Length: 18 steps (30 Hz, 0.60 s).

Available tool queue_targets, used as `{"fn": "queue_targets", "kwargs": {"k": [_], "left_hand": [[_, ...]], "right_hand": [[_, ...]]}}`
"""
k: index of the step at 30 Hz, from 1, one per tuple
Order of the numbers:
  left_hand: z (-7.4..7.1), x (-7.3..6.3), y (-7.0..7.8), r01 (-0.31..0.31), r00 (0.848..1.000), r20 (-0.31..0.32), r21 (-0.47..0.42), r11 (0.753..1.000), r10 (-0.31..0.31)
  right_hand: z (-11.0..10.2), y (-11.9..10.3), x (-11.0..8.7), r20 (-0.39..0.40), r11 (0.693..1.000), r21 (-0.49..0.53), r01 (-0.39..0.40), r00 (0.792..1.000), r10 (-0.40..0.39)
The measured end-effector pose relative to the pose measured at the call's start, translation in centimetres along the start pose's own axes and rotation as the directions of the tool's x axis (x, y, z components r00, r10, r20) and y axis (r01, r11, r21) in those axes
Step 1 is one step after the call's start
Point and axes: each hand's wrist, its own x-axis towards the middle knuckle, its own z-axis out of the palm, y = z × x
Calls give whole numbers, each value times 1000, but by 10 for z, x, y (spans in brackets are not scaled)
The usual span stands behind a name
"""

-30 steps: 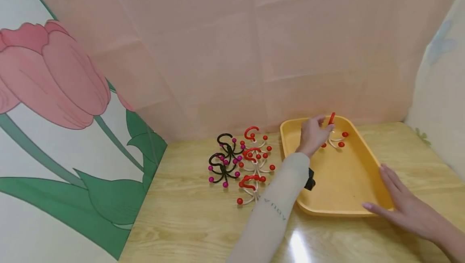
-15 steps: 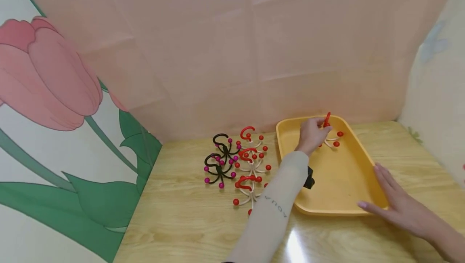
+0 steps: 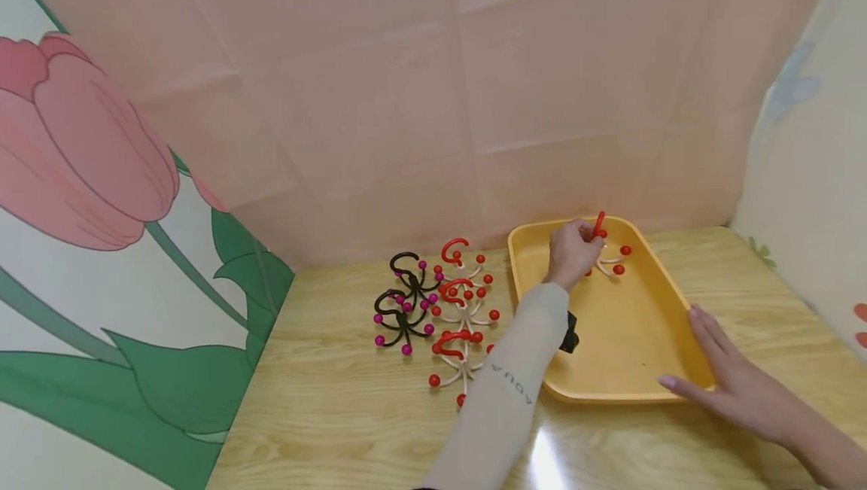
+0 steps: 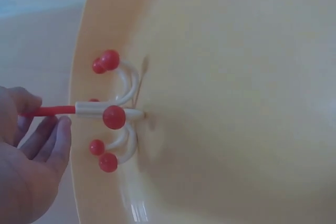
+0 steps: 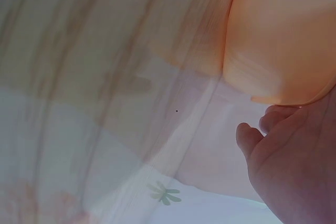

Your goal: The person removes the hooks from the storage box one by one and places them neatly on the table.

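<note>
In the head view my left hand (image 3: 573,253) reaches into the yellow tray (image 3: 609,396), near its far edge. Thumb and fingers pinch the red hook of a multi-arm hook hanger (image 3: 609,268) with white curved arms and red ball tips. The left wrist view shows that hanger (image 4: 105,109) with its white arms spread close above or on the tray floor; which of the two I cannot tell. My right hand (image 3: 734,392) rests against the tray's near right corner, fingers straight. In the right wrist view, fingertips (image 5: 247,136) lie beside the tray's edge.
Left of the tray, several red-and-white hook hangers (image 3: 464,317) form a column on the wooden table (image 3: 325,415). Two black hangers (image 3: 404,322) with magenta tips stand beside them. A black device (image 3: 570,333) sits at the left wrist. A pink cloth backdrop (image 3: 379,121) rises behind.
The whole scene drifts slightly left in the head view. My left hand keeps its pinch on the hanger inside the tray, and my right hand stays at the tray's corner.
</note>
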Motion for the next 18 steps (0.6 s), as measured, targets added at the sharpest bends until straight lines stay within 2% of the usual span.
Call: {"fn": "queue_targets", "kwargs": {"k": [8, 12, 18], "left_hand": [[-4, -2, -2, -61, 991, -113, 63, 996, 68], [-10, -1, 0, -93, 986, -129, 73, 993, 102], [-20, 1, 11, -95, 987, -132, 17, 995, 97]], "right_hand": [[2, 0, 1, 14, 1000, -3, -6, 1000, 6], [3, 1, 1, 9, 1000, 1, -2, 1000, 2], [3, 1, -2, -16, 999, 48, 17, 1000, -16]]}}
